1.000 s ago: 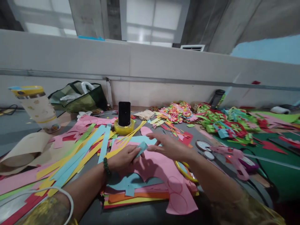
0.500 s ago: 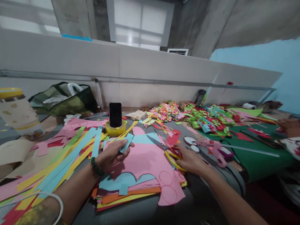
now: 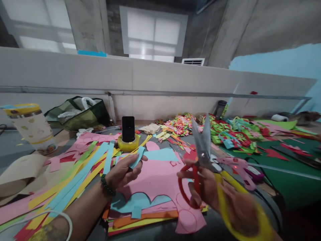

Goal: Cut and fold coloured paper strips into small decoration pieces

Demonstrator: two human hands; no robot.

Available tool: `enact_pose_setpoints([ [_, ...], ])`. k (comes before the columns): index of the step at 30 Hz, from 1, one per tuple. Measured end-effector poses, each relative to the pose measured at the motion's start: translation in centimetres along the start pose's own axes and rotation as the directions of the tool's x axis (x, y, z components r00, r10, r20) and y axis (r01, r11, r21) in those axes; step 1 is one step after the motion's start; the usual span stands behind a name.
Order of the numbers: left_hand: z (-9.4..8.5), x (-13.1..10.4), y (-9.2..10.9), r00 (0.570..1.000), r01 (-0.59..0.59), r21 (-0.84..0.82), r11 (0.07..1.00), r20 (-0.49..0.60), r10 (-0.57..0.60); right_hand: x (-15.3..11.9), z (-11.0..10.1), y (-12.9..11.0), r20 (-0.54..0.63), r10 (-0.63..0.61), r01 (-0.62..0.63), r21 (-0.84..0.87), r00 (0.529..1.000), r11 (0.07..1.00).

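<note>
From my end, the small blue paper piece (image 3: 137,158) is in the left hand (image 3: 122,171), pinched between thumb and fingers, the rest of the fingers loosely curled. It looks folded or doubled over, though I can't make out how many layers there are. As to how far things have come, I judge this to be between cuts: the piece is well clear of the blades. Its long axis slants away from me and towards the right hand's side, with the upper end pointing out past the fingertips.

The right hand (image 3: 209,187) is partly closed around the scissors (image 3: 203,156), with fingers at the red loop and the yellow loop lying across the palm. I see the blades raised and parted in a narrow V, tips pointing up and away, handles towards me.

Below and between the hands, the pink sheet (image 3: 152,174) has a scalloped near edge, which I read as finished cutting; the circles drawn on its near corner are uncut. It lies over blue paper and a stack of coloured sheets on the desk (image 3: 150,236).

Left of the left hand I have long blue strips (image 3: 75,180) among yellow ones. Just beyond that hand, the phone (image 3: 128,129) stands at the yellow roll (image 3: 127,144). The pink glue gun (image 3: 235,164) lies right of the scissors, and a heap of cut paper pieces (image 3: 233,134) sits beyond the right hand.
</note>
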State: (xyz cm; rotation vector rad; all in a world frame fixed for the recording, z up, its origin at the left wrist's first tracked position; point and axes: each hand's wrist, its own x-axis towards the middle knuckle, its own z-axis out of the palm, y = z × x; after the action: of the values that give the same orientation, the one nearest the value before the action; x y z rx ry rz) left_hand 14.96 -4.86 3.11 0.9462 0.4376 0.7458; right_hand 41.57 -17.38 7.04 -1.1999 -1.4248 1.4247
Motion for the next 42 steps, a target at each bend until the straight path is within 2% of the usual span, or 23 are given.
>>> enact_pose_setpoints([
  [3,0.1,-0.3,0.3,0.999,0.012,-0.04,0.999,0.052,-0.01,-0.1,1.3,0.5,0.182,-0.079,0.036,0.23,0.98,0.973],
  [5,0.1,-0.4,0.4,0.998,0.027,-0.074,0.997,0.066,-0.022,-0.2,2.0,0.6,0.279,-0.084,-0.025,0.366,0.957,0.93],
  [8,0.1,-0.5,0.5,0.996,0.014,-0.115,0.993,0.084,-0.005,-0.2,2.8,0.6,0.339,-0.002,-0.155,0.435,0.941,0.887],
  [11,0.1,-0.5,0.5,0.995,-0.003,-0.131,0.991,0.097,0.016,-0.1,3.4,1.0,0.366,0.058,-0.232,0.453,0.929,0.86],
  [16,0.5,-0.8,0.5,0.992,-0.005,-0.121,0.993,0.122,0.02,0.5,3.8,2.4,0.423,0.004,-0.247,0.522,0.906,0.817],
  [23,0.6,-0.7,0.3,0.991,-0.008,-0.059,0.998,0.131,0.016,1.1,3.8,3.1,0.452,-0.022,-0.249,0.532,0.892,0.809],
  [28,0.8,-0.6,0.0,0.986,-0.086,0.072,0.994,0.146,0.075,1.5,4.0,3.5,0.441,-0.056,-0.238,0.581,0.896,0.778],
  [34,1.9,-1.1,0.2,0.983,-0.058,0.286,0.956,0.181,0.005,1.8,4.9,3.6,0.423,-0.087,-0.248,0.672,0.902,0.698],
  [42,2.2,-2.0,1.1,0.983,-0.057,0.401,0.914,0.185,-0.02,1.2,6.1,4.1,0.411,-0.093,-0.274,0.742,0.907,0.613],
])
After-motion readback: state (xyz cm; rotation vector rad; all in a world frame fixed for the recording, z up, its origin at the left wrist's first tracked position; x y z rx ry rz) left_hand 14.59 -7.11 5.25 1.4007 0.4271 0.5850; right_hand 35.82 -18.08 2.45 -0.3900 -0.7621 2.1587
